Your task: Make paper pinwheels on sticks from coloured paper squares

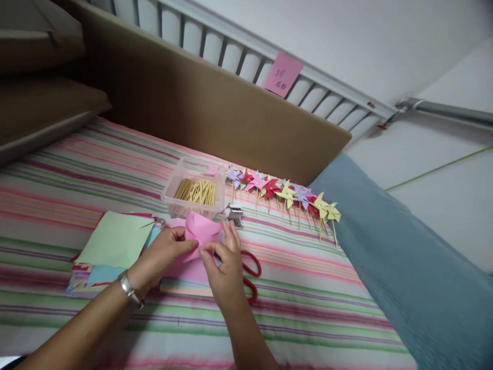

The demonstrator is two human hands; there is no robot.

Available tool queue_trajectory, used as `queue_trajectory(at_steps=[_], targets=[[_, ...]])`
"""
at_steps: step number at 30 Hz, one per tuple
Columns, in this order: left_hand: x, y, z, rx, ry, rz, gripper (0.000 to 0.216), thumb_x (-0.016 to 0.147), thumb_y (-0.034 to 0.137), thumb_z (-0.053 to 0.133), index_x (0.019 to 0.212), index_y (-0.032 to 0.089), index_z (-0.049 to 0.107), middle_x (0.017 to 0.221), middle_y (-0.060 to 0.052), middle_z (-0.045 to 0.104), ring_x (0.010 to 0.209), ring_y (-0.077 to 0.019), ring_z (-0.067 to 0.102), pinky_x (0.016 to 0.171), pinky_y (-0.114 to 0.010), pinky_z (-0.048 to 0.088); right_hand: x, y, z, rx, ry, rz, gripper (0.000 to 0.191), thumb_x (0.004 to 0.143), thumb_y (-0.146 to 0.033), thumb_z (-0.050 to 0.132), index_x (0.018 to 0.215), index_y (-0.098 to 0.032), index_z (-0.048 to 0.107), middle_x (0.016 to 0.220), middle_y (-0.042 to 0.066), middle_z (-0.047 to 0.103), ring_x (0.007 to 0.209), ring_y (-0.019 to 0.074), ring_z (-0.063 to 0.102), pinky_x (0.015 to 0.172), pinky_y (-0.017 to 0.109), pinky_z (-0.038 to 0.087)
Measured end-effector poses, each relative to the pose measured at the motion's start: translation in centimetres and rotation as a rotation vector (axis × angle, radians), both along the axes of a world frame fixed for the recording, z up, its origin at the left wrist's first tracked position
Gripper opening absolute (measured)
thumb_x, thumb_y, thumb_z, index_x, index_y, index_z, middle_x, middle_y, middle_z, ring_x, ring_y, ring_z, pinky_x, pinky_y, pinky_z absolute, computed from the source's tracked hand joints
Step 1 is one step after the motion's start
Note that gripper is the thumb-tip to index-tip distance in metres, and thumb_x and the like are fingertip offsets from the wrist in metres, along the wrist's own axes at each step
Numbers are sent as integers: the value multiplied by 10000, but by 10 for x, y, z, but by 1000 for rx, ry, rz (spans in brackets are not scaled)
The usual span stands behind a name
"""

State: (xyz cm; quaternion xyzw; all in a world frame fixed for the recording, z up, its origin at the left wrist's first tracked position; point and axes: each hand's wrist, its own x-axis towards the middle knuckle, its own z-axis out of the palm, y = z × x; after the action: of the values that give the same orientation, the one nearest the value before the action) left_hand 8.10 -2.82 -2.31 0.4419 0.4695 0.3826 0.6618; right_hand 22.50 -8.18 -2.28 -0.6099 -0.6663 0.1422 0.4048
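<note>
Between my two hands is a pink paper pinwheel (pixel 204 230), its corners partly folded in toward the middle. My left hand (pixel 167 252) is closed on its left side, the thumb pressed near the centre. At the lower right edge of the pinwheel, my right hand (pixel 227 262) pinches with thumb and index finger while its other fingers stretch up. Whether a tiny pin sits in that pinch I cannot tell. Under the hands lies more pink paper (pixel 192 271). Red-handled scissors (pixel 252 263) lie just right of my right hand, their blades hidden.
A clear plastic box (pixel 167 198) of short wooden sticks (pixel 198 192) stands behind the hands, beside a small open box (pixel 234 215). Finished pinwheels (pixel 285 192) on sticks lie in a row at the back right. Coloured paper sheets (pixel 115 239) are stacked left. A brown board (pixel 215 108) borders the back.
</note>
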Motion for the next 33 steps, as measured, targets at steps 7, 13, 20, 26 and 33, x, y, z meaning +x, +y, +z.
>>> queue_trajectory(at_steps=[7, 13, 20, 26, 33], targets=[[3, 0, 1, 55, 39, -63, 131, 603, 274, 714, 604, 151, 668, 538, 33, 586, 498, -105, 448, 528, -232, 311, 2, 1, -1, 8, -22, -22, 80, 815, -190, 601, 757, -201, 655, 1476, 111, 362, 1401, 295, 199, 1061, 535, 273], [2, -1, 2, 55, 67, -97, 136, 611, 282, 702, 591, 155, 657, 492, 47, 538, 469, -99, 402, 498, -228, 265, 0, 2, -2, -5, 9, -45, 75, 785, -169, 623, 725, -208, 644, 1452, 103, 396, 1391, 297, 220, 1047, 551, 282], [0, -2, 3, 28, 35, -155, 189, 642, 312, 690, 698, 132, 691, 589, 13, 606, 536, -116, 464, 544, -232, 306, 0, 2, -2, -33, 17, -62, 87, 774, -153, 623, 703, -201, 636, 1438, 113, 412, 1388, 293, 226, 1057, 539, 268], [0, 1, 6, 74, 128, -138, 143, 610, 279, 690, 600, 141, 654, 486, 48, 508, 472, -100, 389, 498, -230, 259, 0, 3, -2, -5, 22, -81, 62, 751, -145, 630, 734, -205, 633, 1425, 112, 425, 1374, 302, 257, 1062, 549, 260], [-6, 2, 9, 69, 134, -279, 66, 610, 219, 651, 564, 173, 658, 473, 41, 511, 431, -95, 332, 466, -237, 213, 26, 5, 25, -185, 300, -42, 535, 668, -181, 686, 1188, -219, 565, 1181, 95, 626, 1134, 276, 559, 966, 451, 429]])
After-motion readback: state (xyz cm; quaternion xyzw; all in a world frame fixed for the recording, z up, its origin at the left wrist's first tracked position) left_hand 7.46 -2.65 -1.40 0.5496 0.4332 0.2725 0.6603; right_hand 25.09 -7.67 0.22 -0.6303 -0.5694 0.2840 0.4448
